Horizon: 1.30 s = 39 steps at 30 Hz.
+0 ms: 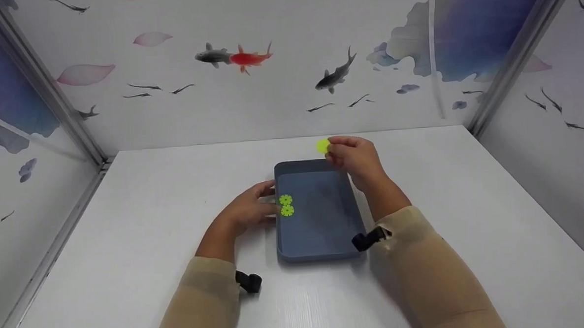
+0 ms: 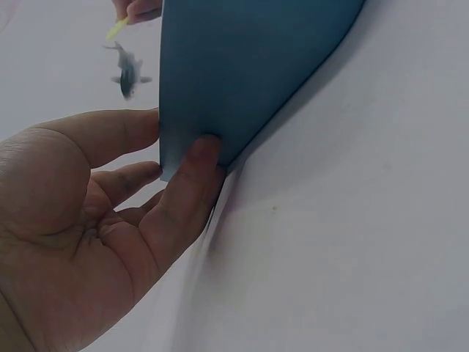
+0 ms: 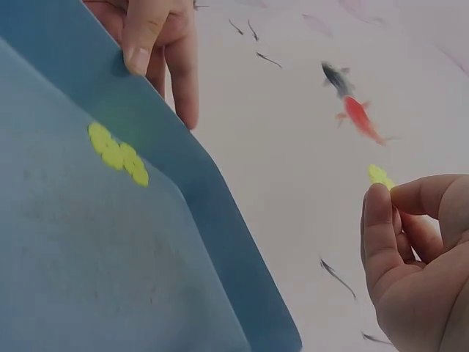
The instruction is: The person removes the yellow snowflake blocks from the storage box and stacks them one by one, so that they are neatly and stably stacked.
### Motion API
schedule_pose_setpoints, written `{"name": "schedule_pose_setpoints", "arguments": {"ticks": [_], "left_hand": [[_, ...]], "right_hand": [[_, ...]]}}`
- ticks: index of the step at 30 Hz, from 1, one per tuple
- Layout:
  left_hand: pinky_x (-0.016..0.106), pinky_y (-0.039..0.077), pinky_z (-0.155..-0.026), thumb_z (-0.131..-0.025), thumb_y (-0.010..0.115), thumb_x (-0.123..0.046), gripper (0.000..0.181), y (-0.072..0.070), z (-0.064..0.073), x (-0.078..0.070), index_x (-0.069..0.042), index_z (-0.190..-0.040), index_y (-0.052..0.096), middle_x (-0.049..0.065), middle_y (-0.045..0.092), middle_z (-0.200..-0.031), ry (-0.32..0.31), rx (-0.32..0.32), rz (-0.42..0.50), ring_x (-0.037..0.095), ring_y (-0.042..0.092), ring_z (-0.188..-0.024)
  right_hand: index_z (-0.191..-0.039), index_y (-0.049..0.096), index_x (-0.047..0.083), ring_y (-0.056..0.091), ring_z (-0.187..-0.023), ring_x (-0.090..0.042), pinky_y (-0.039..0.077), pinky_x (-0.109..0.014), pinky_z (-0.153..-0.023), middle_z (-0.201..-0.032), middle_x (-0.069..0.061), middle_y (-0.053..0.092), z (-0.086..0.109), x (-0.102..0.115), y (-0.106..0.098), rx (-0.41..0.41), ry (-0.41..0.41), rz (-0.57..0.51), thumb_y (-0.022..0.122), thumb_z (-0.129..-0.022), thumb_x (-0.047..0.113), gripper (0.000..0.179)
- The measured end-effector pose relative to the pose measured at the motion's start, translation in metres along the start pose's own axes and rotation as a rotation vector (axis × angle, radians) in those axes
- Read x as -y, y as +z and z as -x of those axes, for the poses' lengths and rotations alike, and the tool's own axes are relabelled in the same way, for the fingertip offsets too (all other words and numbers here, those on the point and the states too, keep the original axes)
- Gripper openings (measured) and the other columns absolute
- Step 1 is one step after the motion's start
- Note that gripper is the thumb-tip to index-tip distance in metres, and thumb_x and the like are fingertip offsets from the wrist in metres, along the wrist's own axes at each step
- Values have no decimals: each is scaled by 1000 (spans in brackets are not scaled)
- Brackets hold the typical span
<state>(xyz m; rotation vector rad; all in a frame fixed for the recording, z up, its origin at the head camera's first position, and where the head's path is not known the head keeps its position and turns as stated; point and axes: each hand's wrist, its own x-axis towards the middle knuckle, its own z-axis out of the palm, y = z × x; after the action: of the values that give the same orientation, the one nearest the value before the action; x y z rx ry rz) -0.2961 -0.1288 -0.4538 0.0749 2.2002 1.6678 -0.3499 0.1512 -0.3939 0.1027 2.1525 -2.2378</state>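
Observation:
A blue-grey tray lies on the white table. My left hand is at its left wall; in the left wrist view the hand has its fingers against the outer side and the thumb at the rim. Inside the tray, beside that wall, two yellow-green notched snowflake discs sit end to end. Beyond the tray's far right corner, my right hand pinches another yellow-green disc between thumb and fingertips. The right wrist view shows the pinched disc partly covered by the fingers.
A white panel printed with fish stands behind the table, with further printed panels at both sides. Black wrist cameras are strapped over the sleeves; the right one overlaps the tray's near right corner in the head view.

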Motion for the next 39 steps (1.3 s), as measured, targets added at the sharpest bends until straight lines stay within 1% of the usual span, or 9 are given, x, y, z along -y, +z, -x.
{"name": "schedule_pose_setpoints", "arguments": {"ticks": [3,8,12,15,20,26,30,36,39], "left_hand": [[48,60,-110,-93,76,-5,83,0,0,0,-24,-166,41,6,46,-168,7,-3,0,30,63,-138],[46,62,-107,-92,76,-4,84,1,1,0,-24,-167,40,6,46,-167,5,-4,-1,30,65,-136],[44,63,-105,-92,77,-4,87,1,0,0,-25,-167,40,6,45,-168,-2,-2,1,30,65,-135],[45,63,-105,-91,77,-5,87,0,-1,1,-25,-167,40,6,46,-167,-2,-4,-7,30,65,-135],[45,63,-105,-92,77,-5,86,1,-1,0,-25,-167,40,7,46,-167,-6,-3,-12,30,66,-133],[45,62,-107,-92,78,-5,87,1,-2,1,-24,-167,39,7,44,-168,-13,-7,-4,30,64,-136],[46,62,-108,-92,78,-5,88,0,-3,1,-23,-168,38,7,44,-168,-12,-3,2,30,64,-137],[45,62,-108,-91,79,-5,89,0,-1,0,-23,-167,39,7,45,-167,-4,4,10,29,64,-137],[44,62,-107,-91,78,-5,88,0,0,1,-23,-167,39,7,46,-167,6,6,14,28,65,-135]], "right_hand": [[-127,71,3,74,-88,-13,66,-28,-94,-116,-9,69,3,-3,-16,-19,-26,-23,71,-102,13,27],[-127,69,3,74,-89,-12,66,-22,-90,-113,-7,69,8,-8,-43,-60,-37,-87,72,-102,13,27],[-128,68,3,74,-89,-11,65,-20,-90,-112,-5,69,10,-9,-62,-91,-29,-127,73,-101,13,29],[-129,68,3,74,-90,-11,65,-20,-90,-115,-5,69,9,-11,-75,-119,-1,-136,73,-102,13,30],[-131,69,8,74,-98,-13,64,-19,-94,-123,-5,68,5,-19,-88,-160,66,-96,72,-103,18,29],[-132,69,10,71,-100,-14,64,-19,-93,-122,-5,67,-2,-31,-99,-159,114,-66,70,-104,20,30],[-133,70,10,70,-100,-14,64,-19,-91,-122,-5,68,-7,-41,-108,-169,165,10,67,-106,22,30],[-140,69,11,69,-102,-13,63,-18,-89,-123,-2,68,-12,-55,-117,-173,240,121,66,-107,25,36],[-142,68,11,69,-99,-13,61,-18,-86,-123,-3,69,-13,-61,-120,-166,261,131,66,-107,25,37]]}}
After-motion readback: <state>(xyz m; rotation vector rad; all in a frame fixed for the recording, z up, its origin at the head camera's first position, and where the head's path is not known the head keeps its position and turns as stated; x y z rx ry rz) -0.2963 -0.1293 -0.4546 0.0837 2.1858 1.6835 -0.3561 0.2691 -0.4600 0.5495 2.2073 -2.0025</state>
